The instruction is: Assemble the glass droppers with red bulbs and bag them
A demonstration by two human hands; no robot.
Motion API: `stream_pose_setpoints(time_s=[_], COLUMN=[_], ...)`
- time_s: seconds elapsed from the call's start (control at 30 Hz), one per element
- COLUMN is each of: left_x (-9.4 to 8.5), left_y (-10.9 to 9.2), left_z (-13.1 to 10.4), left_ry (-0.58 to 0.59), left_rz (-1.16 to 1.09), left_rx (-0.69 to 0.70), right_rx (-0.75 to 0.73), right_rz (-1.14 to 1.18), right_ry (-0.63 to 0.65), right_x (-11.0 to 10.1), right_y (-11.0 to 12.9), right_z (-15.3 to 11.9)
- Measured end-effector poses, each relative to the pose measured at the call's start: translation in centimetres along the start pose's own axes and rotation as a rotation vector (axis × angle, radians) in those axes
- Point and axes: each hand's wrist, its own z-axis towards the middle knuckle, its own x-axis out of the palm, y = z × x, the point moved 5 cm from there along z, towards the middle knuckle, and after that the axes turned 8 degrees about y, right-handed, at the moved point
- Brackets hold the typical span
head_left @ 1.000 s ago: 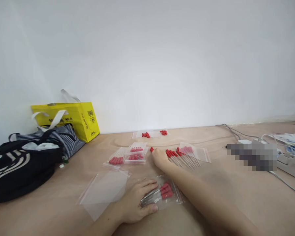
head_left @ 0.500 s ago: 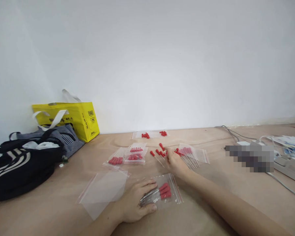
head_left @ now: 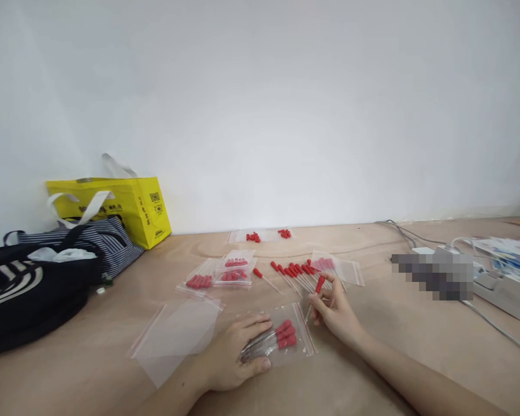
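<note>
My right hand (head_left: 333, 309) pinches a dropper (head_left: 320, 283) by its red rubber bulb, above the table and to the right of a zip-lock bag (head_left: 273, 358). Inside that clear bag several droppers lie side by side, red bulbs (head_left: 287, 334) toward the bag's right end. My left hand (head_left: 238, 352) holds the bag down on the table, thumb and fingers around the glass stems. Beyond my right hand lies a row of loose droppers (head_left: 292, 270). A single loose dropper (head_left: 259, 273) rests apart to the left of the row.
Filled bags of droppers (head_left: 199, 281) overlap at centre left, with another filled bag (head_left: 351, 271) behind my right hand. Flat zip-lock bags (head_left: 177, 332) lie left of my left hand. Yellow (head_left: 151, 211) and black (head_left: 39, 306) bags stand left; a white power strip (head_left: 502, 294) is right.
My right hand has drawn back toward me from the loose droppers, now with one dropper in its fingers. My left hand stays on the bag. The view has shifted slightly.
</note>
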Motion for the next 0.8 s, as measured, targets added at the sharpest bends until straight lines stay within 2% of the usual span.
stream_pose_setpoints(time_s=[0.17, 0.37, 0.53, 0.67, 0.8], left_x=[0.0, 0.2, 0.3, 0.3, 0.4], left_y=[0.0, 0.2, 0.4, 0.5, 0.5], left_z=[0.1, 0.2, 0.1, 0.2, 0.2], left_ry=[-0.021, -0.051, -0.059, -0.053, -0.038], left_rz=[-0.016, -0.044, -0.06, -0.061, -0.047], left_rx=[0.02, 0.035, 0.032, 0.018, 0.007], right_rx=[0.022, 0.036, 0.084, 0.075, 0.067], right_rz=[0.09, 0.183, 0.216, 0.176, 0.018], right_ry=[-0.058, 0.055, 0.048, 0.072, 0.188], right_x=[0.4, 1.7, 2.1, 2.3, 2.9], right_y=[0.0, -0.7, -1.1, -1.2, -1.1], right_z=[-0.2, -0.6, -1.0, -1.2, -1.2])
